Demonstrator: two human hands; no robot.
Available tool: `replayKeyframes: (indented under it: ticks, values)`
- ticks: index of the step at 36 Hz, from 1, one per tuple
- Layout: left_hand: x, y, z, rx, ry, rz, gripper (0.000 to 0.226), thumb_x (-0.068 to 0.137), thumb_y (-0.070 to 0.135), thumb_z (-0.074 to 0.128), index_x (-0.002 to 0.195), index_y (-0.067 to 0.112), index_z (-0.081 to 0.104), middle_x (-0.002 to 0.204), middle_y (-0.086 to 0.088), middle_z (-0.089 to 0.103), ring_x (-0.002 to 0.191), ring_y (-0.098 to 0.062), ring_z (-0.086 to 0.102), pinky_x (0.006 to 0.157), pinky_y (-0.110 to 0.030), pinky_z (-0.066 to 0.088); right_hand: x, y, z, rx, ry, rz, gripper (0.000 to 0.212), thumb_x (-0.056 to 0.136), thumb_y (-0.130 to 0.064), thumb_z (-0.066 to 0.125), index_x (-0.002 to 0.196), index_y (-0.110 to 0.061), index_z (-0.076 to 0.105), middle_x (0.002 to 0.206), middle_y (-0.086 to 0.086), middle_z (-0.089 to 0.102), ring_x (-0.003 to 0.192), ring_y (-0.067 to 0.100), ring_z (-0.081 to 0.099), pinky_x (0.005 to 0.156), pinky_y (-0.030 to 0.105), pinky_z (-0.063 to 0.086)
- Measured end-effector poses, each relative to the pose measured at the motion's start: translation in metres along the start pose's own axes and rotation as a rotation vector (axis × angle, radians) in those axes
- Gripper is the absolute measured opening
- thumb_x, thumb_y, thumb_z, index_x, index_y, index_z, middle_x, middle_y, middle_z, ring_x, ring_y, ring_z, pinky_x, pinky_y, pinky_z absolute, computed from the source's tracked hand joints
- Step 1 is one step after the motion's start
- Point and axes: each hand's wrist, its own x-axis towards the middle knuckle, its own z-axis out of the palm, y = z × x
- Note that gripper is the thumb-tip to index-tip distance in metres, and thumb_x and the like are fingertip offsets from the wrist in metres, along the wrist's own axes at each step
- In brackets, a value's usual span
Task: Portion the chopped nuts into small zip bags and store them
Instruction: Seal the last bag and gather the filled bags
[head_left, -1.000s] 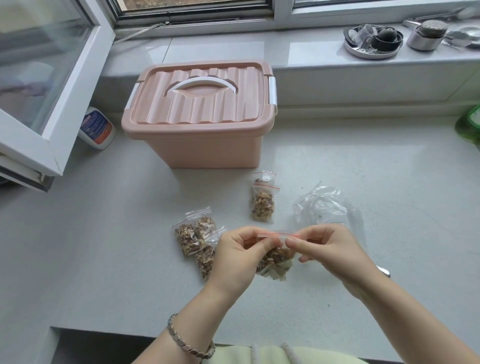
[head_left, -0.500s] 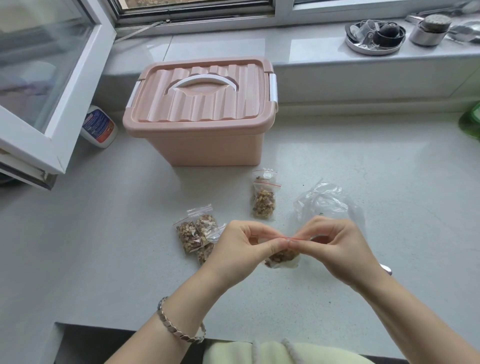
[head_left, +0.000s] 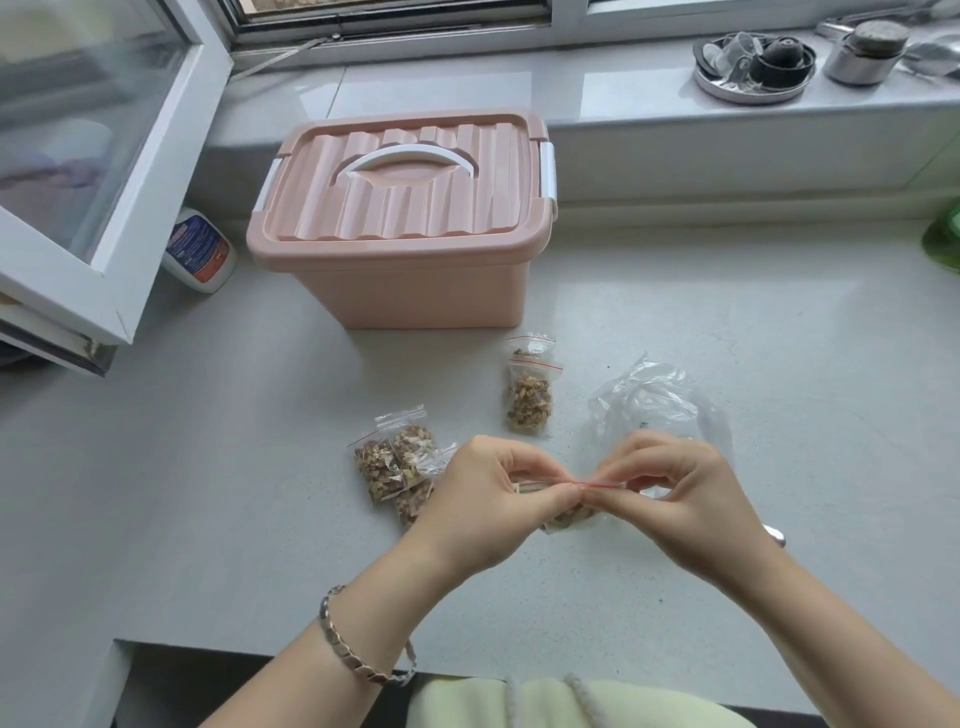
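item: small clear zip bag of chopped nuts (head_left: 569, 515), just over the grey counter (head_left: 208, 467). my left hand (head_left: 483, 499) and right hand (head_left: 685, 493) both pinch its red seal (head_left: 597, 484), which runs left-right and seems closed. pink lidded plastic box (head_left: 400, 223) lies ahead, nearer my left hand.

A small clear zip bag (head_left: 569, 518) of chopped nuts is pinched along its red-lined top edge by the left hand (head_left: 483, 499) and the right hand (head_left: 685, 493), its filled bottom hanging below the fingertips. Just left of it 3 filled bags (head_left: 389, 465) lie overlapping, and beyond it 2 more bags (head_left: 530, 397) lie end to end, the farther one mostly covered. Behind them stands the pink storage box (head_left: 400, 291), lid on, its white handle folded flat, and a crumpled clear plastic bag (head_left: 649, 395) lies behind the right hand.
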Motion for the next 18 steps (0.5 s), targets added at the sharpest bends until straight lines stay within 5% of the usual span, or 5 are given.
replayKeyframes:
  ticks: [7,13,18]
  values:
    - [-0.004,-0.002,-0.008,-0.046,0.042,-0.051,0.005,0.068,0.017,0.079,0.07,0.016,0.074,0.074,-0.002,0.074,0.074,-0.012,0.07,0.075,-0.028,0.054,-0.002,0.003,-0.007,0.056,0.02,0.042,0.008,0.058,-0.03,0.079,0.063,-0.026,0.074,0.063,-0.01,0.066,0.058,0.006,0.06,0.054,0.015,0.045]
    - [-0.008,-0.006,-0.014,-0.256,0.026,-0.125,0.01,0.056,0.013,0.077,0.065,0.012,0.075,0.072,-0.008,0.073,0.07,-0.015,0.069,0.067,-0.019,0.053,-0.001,0.001,-0.011,0.12,-0.009,0.052,0.016,0.056,-0.038,0.073,0.062,-0.023,0.074,0.065,-0.006,0.067,0.059,0.005,0.06,0.055,0.012,0.044]
    - [-0.011,-0.004,-0.011,-0.228,0.098,-0.114,0.023,0.065,-0.005,0.075,0.056,0.015,0.073,0.062,-0.002,0.071,0.06,-0.009,0.065,0.06,-0.016,0.05,-0.002,0.001,-0.008,0.085,-0.022,0.031,0.016,0.059,-0.038,0.071,0.065,-0.023,0.073,0.065,-0.009,0.067,0.06,0.006,0.061,0.056,0.015,0.046]
